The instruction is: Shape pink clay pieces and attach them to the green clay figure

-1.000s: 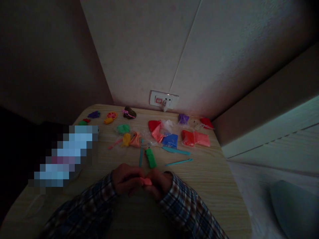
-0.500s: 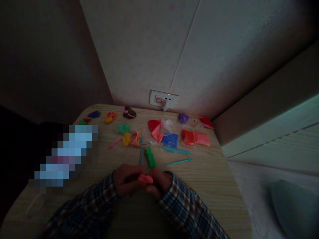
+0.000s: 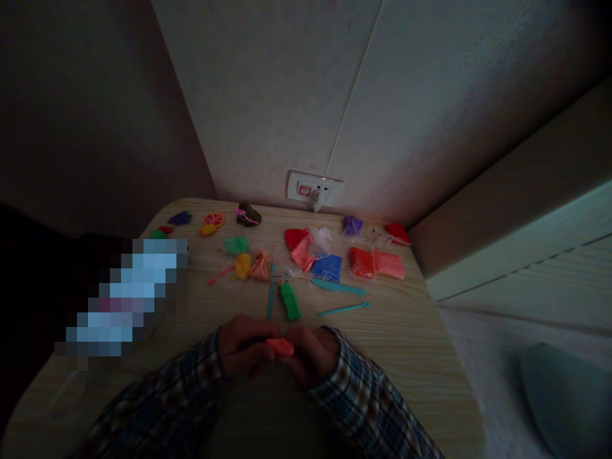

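A small flattened piece of pink modelling clay is pinched between both hands above the near part of the table. My left hand grips its left side, and my right hand holds its right side with the fingers bent around it. Just beyond the hands lies a green clay block with small bits at its top end. A thin blue stick tool lies to the left of that block. To its right are a blue plastic knife and a slim blue modelling tool.
Several clay packets lie farther back, among them a blue one and a pink one. Small clay figures, including a brown one, line the back left. A blurred-out lit screen stands at left. A wall socket is behind.
Both hands still hold the pink clay. My right hand has shifted slightly to the right and its fingers have changed position on the piece. The table items stay put.
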`<state>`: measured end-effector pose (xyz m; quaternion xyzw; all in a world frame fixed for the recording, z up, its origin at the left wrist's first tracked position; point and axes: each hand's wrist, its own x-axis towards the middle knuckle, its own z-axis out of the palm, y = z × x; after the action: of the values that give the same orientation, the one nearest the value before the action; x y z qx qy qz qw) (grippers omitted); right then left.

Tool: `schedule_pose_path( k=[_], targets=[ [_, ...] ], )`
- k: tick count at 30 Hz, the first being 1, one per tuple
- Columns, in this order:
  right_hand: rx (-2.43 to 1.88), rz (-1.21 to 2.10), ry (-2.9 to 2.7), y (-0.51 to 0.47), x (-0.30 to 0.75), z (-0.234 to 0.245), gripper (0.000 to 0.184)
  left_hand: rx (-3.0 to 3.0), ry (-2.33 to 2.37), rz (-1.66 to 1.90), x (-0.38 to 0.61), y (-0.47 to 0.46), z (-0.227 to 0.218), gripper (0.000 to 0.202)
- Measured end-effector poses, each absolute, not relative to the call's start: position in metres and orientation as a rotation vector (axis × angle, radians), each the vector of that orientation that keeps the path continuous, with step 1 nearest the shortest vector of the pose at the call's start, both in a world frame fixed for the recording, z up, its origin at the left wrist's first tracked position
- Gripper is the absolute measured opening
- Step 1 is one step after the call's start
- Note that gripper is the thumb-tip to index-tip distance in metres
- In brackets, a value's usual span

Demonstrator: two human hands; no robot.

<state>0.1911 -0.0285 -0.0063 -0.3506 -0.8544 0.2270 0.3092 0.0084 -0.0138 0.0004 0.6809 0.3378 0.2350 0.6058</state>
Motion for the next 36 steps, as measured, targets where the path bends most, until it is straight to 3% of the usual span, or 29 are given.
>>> schedule_pose_path(
  k=[8, 15, 27, 36],
  targets=[
    [-0.87, 0.623, -2.312, -0.025, 0.191, -0.016, 0.03, 1.55, 0.834, 0.515, 0.009, -0.013, 0.007, 0.034],
    [-0.849, 0.456, -2.308, -0.025, 0.191, -0.008, 0.023, 1.441, 0.803, 0.578, 0.006, -0.015, -0.004, 0.041],
    [-0.887, 0.436, -2.266, -0.027, 0.189, -0.013, 0.051, 1.374, 0.833, 0.637, 0.009, -0.016, 0.0, 0.043],
    [-0.901, 0.462, -2.323, -0.023, 0.191, -0.024, 0.04, 1.463, 0.871, 0.617, 0.007, -0.011, 0.001, 0.035]
  ],
)
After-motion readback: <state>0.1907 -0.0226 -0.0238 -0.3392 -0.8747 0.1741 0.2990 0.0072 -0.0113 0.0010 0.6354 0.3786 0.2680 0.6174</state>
